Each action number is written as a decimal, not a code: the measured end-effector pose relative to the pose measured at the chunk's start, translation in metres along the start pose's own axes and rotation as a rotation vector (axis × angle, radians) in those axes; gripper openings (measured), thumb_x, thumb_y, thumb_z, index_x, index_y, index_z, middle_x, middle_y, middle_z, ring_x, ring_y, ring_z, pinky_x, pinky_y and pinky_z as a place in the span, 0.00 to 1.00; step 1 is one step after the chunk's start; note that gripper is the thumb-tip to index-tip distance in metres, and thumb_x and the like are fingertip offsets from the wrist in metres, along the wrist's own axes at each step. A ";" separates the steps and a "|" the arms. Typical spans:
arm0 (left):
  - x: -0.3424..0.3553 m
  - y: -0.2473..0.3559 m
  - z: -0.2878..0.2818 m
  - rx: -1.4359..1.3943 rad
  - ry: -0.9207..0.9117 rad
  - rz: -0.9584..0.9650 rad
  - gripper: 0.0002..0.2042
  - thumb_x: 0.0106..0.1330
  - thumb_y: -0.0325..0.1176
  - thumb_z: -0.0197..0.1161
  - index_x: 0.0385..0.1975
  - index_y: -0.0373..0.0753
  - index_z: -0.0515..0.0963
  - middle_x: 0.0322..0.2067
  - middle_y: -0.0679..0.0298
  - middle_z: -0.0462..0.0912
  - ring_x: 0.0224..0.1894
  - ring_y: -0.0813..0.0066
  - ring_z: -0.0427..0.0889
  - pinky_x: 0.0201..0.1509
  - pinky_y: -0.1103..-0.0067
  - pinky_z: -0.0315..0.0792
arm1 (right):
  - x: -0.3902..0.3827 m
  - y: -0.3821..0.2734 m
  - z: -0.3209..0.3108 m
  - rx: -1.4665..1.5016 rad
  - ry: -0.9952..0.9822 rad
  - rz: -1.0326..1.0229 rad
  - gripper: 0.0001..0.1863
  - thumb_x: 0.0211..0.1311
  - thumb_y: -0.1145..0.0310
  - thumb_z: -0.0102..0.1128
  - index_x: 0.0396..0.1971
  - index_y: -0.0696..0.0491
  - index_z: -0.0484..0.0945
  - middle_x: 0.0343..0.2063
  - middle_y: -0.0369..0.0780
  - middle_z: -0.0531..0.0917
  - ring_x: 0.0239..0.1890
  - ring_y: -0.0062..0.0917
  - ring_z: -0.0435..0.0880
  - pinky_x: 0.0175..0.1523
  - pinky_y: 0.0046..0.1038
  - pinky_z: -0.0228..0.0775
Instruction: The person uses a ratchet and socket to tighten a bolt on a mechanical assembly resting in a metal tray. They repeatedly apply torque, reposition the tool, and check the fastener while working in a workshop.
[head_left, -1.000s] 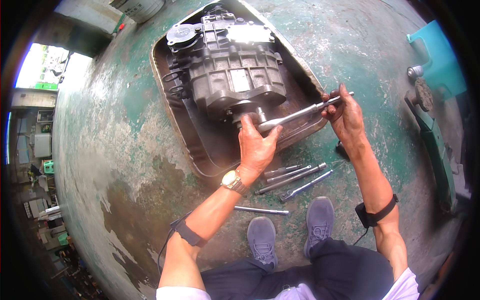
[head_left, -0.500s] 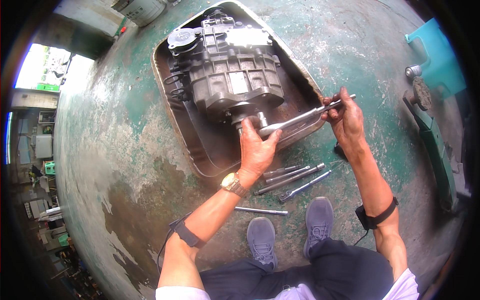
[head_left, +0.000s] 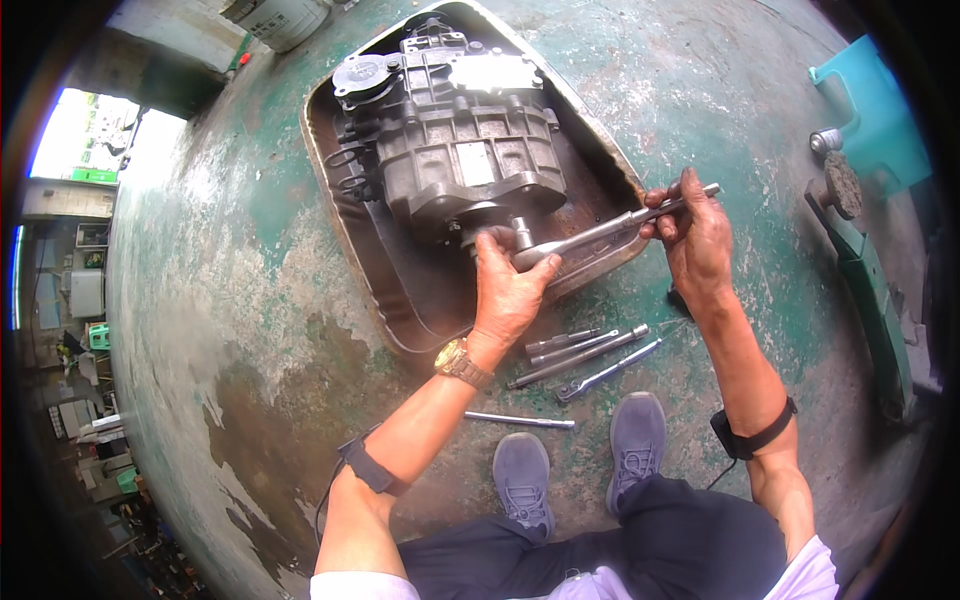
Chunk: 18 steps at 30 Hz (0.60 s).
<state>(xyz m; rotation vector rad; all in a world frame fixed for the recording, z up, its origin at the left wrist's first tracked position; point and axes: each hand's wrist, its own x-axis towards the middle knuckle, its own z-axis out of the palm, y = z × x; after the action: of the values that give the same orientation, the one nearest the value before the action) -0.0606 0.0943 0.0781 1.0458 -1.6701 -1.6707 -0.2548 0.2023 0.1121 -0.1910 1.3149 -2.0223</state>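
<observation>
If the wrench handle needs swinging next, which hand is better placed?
Probably the right hand: it grips the wrench near the handle's far end, for leverage, while the left hand is at the wrench's head.

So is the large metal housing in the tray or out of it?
In. The housing sits within the tray, whose walls show to its left and right, with tray floor visible beyond its near end.

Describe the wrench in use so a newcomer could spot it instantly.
Find the big tray holding a grey metal casing. At the casing's near end, a long silver wrench runs from left hand to right hand. Unlike the tools on the floor, it is held.
</observation>
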 end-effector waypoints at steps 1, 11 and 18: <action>0.000 -0.001 -0.001 -0.002 -0.006 -0.014 0.25 0.54 0.31 0.73 0.46 0.34 0.65 0.43 0.60 0.72 0.44 0.75 0.74 0.49 0.77 0.72 | 0.000 -0.001 0.001 -0.037 0.000 -0.010 0.25 0.69 0.51 0.53 0.28 0.61 0.79 0.16 0.37 0.76 0.17 0.17 0.70 0.29 0.25 0.76; -0.003 -0.003 -0.006 -0.139 -0.104 -0.264 0.21 0.65 0.35 0.65 0.49 0.33 0.64 0.37 0.62 0.75 0.33 0.81 0.74 0.31 0.83 0.72 | 0.004 -0.003 0.004 -0.101 0.004 -0.015 0.26 0.70 0.51 0.53 0.28 0.63 0.80 0.12 0.33 0.70 0.16 0.17 0.69 0.27 0.23 0.71; -0.002 -0.004 -0.002 -0.271 -0.106 -0.342 0.21 0.65 0.35 0.64 0.50 0.33 0.64 0.38 0.61 0.75 0.33 0.80 0.75 0.29 0.83 0.72 | 0.001 -0.006 0.007 -0.133 -0.036 -0.065 0.25 0.70 0.52 0.52 0.28 0.61 0.80 0.12 0.33 0.71 0.15 0.16 0.68 0.27 0.22 0.70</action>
<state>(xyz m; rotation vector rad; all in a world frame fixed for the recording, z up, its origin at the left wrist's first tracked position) -0.0573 0.0950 0.0750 1.1708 -1.3282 -2.1352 -0.2549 0.1975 0.1204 -0.3334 1.4387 -1.9762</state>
